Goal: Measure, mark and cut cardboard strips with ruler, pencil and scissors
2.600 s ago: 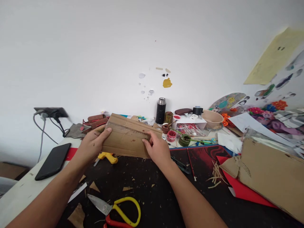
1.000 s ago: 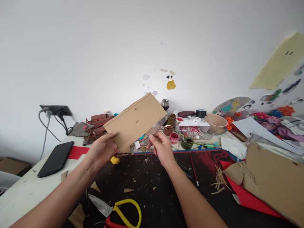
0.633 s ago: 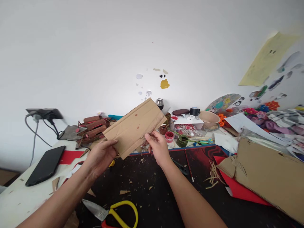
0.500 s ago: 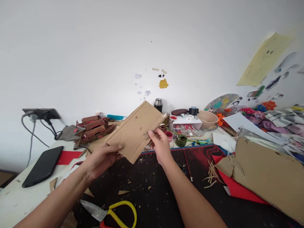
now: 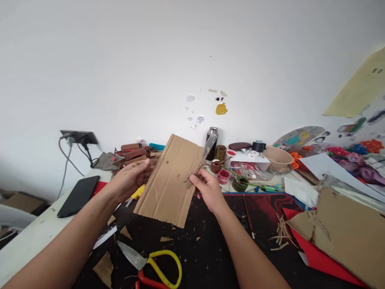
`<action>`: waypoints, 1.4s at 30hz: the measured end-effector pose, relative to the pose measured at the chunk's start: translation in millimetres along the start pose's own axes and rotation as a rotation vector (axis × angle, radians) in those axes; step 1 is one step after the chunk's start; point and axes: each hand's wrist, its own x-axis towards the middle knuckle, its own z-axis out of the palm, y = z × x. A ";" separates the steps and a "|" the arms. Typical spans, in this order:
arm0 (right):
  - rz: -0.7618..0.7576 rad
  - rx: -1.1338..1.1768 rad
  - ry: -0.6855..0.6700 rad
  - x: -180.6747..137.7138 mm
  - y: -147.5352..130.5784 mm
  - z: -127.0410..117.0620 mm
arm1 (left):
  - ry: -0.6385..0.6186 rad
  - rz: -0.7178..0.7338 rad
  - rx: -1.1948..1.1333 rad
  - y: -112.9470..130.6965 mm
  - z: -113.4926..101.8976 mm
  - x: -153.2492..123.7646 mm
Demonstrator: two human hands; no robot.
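While the wide black mat point(image 5: 210, 257) takes up most of the cluttered table point(image 5: 33, 237), a large crumpled cardboard sheet point(image 5: 349, 237) lies at the right edge on top of red paper point(image 5: 321, 257). Held up above the mat near the middle, the cardboard piece point(image 5: 170, 180) stands tilted, its long side running from lower left to upper right, clear of the table. The left hand point(image 5: 129, 180) grasps its left edge, with fingertips curled onto the front face. The right hand point(image 5: 207, 188) pinches the right edge between thumb and fingers; a thin strip of clear tape point(image 5: 209, 145) sticks up from that edge just above the hand. Below the cardboard, scissors with yellow and red handles point(image 5: 156, 265) lie on the mat, blades pointing left, among small cardboard scraps point(image 5: 104, 269). A black phone point(image 5: 78, 196) lies flat on the table, well to the left of the left hand. Behind the cardboard piece a black flask point(image 5: 213, 140) stands upright by the wall, and near it sit a tan bowl point(image 5: 278, 157), a red paint pot point(image 5: 223, 176) and a green paint pot point(image 5: 240, 183). A yellow glue gun point(image 5: 137, 192) shows partly behind the cardboard's left edge.
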 end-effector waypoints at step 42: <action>-0.007 0.063 0.081 3.5 -1.3 -4.8 | -0.236 -0.034 0.225 -34.9 -12.5 6.0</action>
